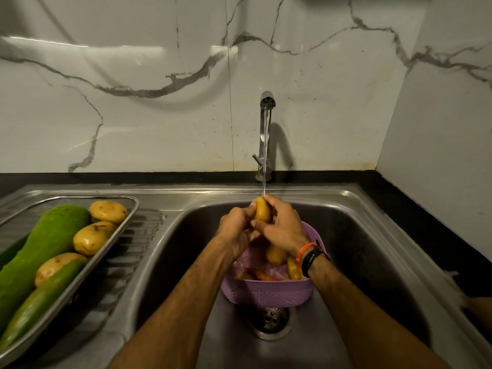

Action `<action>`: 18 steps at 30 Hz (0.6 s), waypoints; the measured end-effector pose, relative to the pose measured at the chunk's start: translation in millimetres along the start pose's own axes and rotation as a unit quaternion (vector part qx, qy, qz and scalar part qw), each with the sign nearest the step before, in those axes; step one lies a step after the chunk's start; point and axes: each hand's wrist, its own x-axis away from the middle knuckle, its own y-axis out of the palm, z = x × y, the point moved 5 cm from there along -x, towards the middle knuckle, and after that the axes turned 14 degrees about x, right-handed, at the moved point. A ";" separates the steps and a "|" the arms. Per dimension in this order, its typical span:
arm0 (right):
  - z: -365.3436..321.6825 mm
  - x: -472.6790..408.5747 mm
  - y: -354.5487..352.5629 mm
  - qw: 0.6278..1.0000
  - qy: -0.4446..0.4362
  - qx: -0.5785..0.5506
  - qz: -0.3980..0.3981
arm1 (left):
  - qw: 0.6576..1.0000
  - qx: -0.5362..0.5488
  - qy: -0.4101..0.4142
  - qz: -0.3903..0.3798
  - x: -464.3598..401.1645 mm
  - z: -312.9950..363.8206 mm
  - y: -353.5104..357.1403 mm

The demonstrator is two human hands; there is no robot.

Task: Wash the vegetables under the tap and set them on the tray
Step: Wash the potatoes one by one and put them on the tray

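Potato (263,209): gripped by both hands, left (235,230) and right (283,227), under tap (267,102) stream. Rotate while rubbing; hold firmly, likely slippery; then tray (125,222).

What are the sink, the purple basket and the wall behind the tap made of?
Sink: apparently stainless steel, brushed grey with soft reflections. Basket: probably plastic, matt lilac with a moulded woven pattern. Wall: glossy white panels with grey veins, marble or a marble-look tile; the picture cannot settle which.
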 end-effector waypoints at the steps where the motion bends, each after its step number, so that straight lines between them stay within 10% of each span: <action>1: -1.8 1.4 1.4 1.000 -0.006 0.014 -0.008 | 1.000 -0.007 0.003 -0.004 0.2 0.8 1.0; 18: -25.2 16.0 0.0 0.995 -0.046 0.092 0.007 | 0.998 -0.021 0.041 -0.045 4.7 -2.8 10.3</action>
